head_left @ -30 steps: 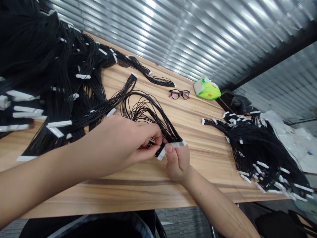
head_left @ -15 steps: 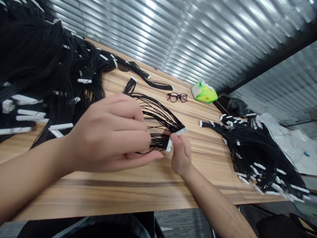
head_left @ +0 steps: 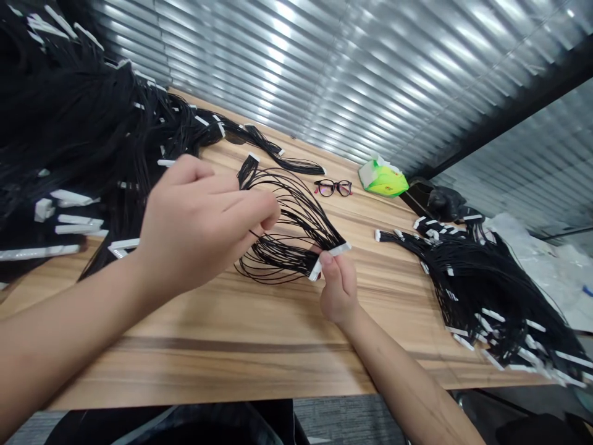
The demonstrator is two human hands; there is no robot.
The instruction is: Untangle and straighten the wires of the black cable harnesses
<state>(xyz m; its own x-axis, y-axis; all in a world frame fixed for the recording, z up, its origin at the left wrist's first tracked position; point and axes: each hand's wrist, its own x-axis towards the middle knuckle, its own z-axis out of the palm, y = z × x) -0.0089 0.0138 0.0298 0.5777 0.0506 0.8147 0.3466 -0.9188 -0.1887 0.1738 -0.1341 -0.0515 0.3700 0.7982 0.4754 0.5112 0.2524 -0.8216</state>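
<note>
My right hand pinches the white connectors at one end of a black wire harness between thumb and fingers. Two white connector pieces show there, one on each side of the thumb. From them the thin black wires fan out leftward in loose arcs above the table. At the harness's far end another white connector points up and away. My left hand is closed beside the spread wires, back of the hand toward me. A black wire shows at its curled fingers; the fingertips themselves are hidden.
A large heap of black wire harnesses with white connectors covers the left side of the wooden table. Another harness pile lies at the right. Eyeglasses and a green tissue pack sit near the corrugated metal wall.
My left hand has drawn up and left, its fingers curling in more, and more of the fanned wires show. My right hand keeps its grip on the connectors.
</note>
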